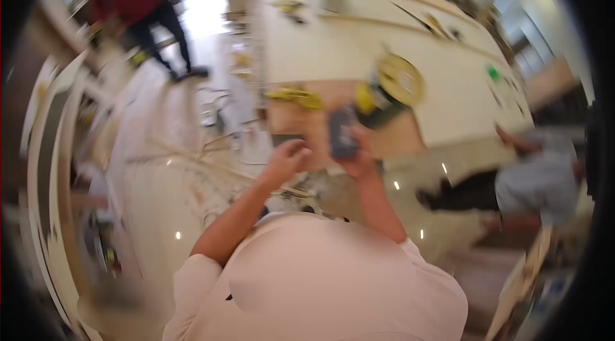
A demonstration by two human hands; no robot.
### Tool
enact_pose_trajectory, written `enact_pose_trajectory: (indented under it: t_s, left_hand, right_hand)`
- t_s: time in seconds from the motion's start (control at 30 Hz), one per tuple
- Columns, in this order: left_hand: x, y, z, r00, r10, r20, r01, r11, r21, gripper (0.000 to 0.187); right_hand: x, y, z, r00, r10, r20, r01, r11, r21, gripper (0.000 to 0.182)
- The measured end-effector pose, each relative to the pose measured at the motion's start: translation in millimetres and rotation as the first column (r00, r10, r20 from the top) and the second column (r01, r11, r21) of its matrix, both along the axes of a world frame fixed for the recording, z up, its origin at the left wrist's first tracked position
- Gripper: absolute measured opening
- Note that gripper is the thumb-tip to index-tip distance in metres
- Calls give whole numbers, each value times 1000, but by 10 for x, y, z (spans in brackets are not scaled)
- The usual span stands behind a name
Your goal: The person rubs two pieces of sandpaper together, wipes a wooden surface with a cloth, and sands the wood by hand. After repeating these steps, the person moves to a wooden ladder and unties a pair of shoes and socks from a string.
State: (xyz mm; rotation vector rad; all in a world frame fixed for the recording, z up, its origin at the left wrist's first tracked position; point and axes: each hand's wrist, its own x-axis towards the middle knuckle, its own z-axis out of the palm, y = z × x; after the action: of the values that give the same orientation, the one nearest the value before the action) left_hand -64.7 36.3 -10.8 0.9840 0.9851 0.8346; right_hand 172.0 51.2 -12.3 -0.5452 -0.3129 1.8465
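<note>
Our right hand [359,160] grips a dark, flat, rectangular phone [342,131], held upright above the wooden board [397,137]; blur hides its details. Our left hand [287,158] hovers just beside it, fingers loosely curled, holding nothing. A yellow tool [387,88] lies near

Pretty blurry shot, but the colours read fine: the phone [343,133] is dark grey, sitting in front of a tan wooden board [301,120]. The power tool [387,91] on it is yellow and black, the table [320,46] is white, and the floor [166,168] is glossy cream. Pale pink shirt [320,283] up close.
</note>
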Motion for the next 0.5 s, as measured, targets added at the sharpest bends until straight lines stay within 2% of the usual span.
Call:
enact_pose_trajectory:
  t_s: [0.03,0.07,0.1,0.13,0.17,0.2,0.23,0.27,0.3,0.33,0.37,0.4,0.43,0.47,0.5]
  left_hand:
    - [103,97,-67,994,5,110,-4,1000,-15,41]
    - [244,51,110,997,-35,75,39,998,-49,40]
    - [260,45,324,1000,5,12,-4,998,-70,38]
    - [314,169,-6,977,-101,-189,114,992,56,31]
    - [281,112,-16,979,-199,-36,202,947,250,20]
    - [431,259,-578,892,175,-417,252,573,780,16]
    - [403,206,-350,851,183,-493,253,680,688,25]
    - [395,193,-147,802,175,-570,245,774,583,35]
    - [357,218,-304,811,372,-451,65,709,702,46]
    - [61,69,260,850,244,-467,27,865,501,51]
    - [-230,-36,365,841,257,-475,10,872,489,51]
    - [-484,-131,431,836,254,-487,10,879,476,51]
    - [-732,-242,451,829,248,-501,10,890,457,52]
    - [-898,-429,245,770,347,-536,-67,879,473,45]
    - [-1204,-594,-118,702,436,-563,-138,859,493,40]
  right_hand:
    - [189,-143,-4,998,-53,-29,53,999,-3,29]
    - [167,-260,8,996,-52,-73,51,999,-11,31]
    - [-109,-130,-16,989,32,-145,-33,999,-3,33]
    - [-16,-191,-174,968,22,-248,-23,1000,0,41]
    - [-130,-316,187,996,20,-92,-20,1000,4,45]
    - [-214,-333,261,991,-56,-124,55,998,-13,50]
    - [-101,-237,94,979,-112,-170,80,979,-185,58]
    - [30,-159,137,997,42,-58,-41,999,14,63]
    - [147,-51,182,987,141,83,-156,964,214,67]
    - [304,124,116,978,120,170,-154,967,202,66]
    - [473,443,-115,910,-195,366,184,981,65,60]
    - [517,463,-53,542,-248,803,-16,952,304,59]
    - [564,486,11,-44,-419,907,-202,893,402,58]
    - [496,480,24,-271,-474,838,-245,876,416,57]
    - [317,503,28,-312,-467,827,-263,879,397,56]
